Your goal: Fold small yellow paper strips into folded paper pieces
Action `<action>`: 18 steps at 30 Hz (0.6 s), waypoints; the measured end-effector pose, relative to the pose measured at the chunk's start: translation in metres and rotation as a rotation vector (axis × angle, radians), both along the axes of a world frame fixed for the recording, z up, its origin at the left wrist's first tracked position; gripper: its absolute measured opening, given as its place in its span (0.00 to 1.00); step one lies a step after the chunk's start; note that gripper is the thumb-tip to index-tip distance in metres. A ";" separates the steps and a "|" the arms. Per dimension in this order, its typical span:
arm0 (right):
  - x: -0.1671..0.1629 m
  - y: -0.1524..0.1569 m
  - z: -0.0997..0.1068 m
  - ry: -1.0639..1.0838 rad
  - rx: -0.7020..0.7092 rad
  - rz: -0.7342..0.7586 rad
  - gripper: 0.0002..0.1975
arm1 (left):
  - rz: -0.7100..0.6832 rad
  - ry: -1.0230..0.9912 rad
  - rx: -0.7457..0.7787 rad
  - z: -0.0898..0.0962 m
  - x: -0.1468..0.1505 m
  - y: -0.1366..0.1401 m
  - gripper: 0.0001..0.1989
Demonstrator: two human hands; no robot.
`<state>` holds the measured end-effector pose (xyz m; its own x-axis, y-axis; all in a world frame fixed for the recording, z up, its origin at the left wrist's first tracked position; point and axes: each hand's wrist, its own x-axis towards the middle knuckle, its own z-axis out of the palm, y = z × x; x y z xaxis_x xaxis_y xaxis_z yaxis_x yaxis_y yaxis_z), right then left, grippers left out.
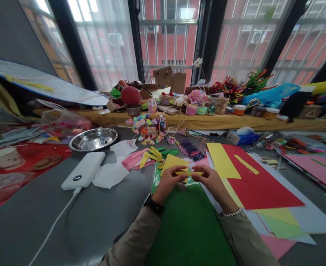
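Between both hands, a narrow yellow paper strip (189,173) is stretched level above a green sheet (190,225). My left hand (168,181) pinches its left end, and my right hand (209,181) pinches the right end. Just behind the left fingers lies a yellow paper piece (174,161). Folded yellow strips (153,154), green strips (170,152) and pink paper (132,159) are heaped to the left of it. A phone (194,151) rests beyond the hands. On the right, another yellow strip (246,164) lies on red paper (265,184).
To the left are a white power bank (83,171) with a cable (54,225), white tissue (110,175) and a metal dish (93,139). Small coloured flowers (146,127) stand at the back. Craft supplies crowd the window ledge (107,119). Stacked coloured sheets (284,223) spread to the right.
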<state>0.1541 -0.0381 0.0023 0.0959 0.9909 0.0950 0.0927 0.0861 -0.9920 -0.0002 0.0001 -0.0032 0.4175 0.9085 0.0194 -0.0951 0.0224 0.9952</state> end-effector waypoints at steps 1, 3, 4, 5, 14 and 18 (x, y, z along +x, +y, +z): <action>0.000 0.000 0.000 -0.018 0.008 -0.006 0.13 | 0.009 -0.021 0.003 -0.001 0.000 0.000 0.20; -0.001 0.000 0.000 -0.045 0.014 -0.019 0.11 | 0.043 -0.019 0.008 -0.001 0.001 0.000 0.19; -0.002 0.000 0.000 -0.059 0.016 -0.029 0.09 | 0.069 -0.003 0.016 -0.001 0.002 0.000 0.18; -0.002 0.001 0.000 -0.072 0.019 -0.040 0.08 | 0.096 0.019 0.025 -0.001 0.002 0.000 0.16; -0.003 0.002 -0.002 -0.157 0.089 -0.059 0.08 | 0.012 -0.022 -0.008 -0.005 0.002 0.004 0.15; -0.005 0.001 0.000 -0.213 0.200 -0.001 0.09 | 0.042 -0.071 -0.090 -0.001 0.000 0.002 0.15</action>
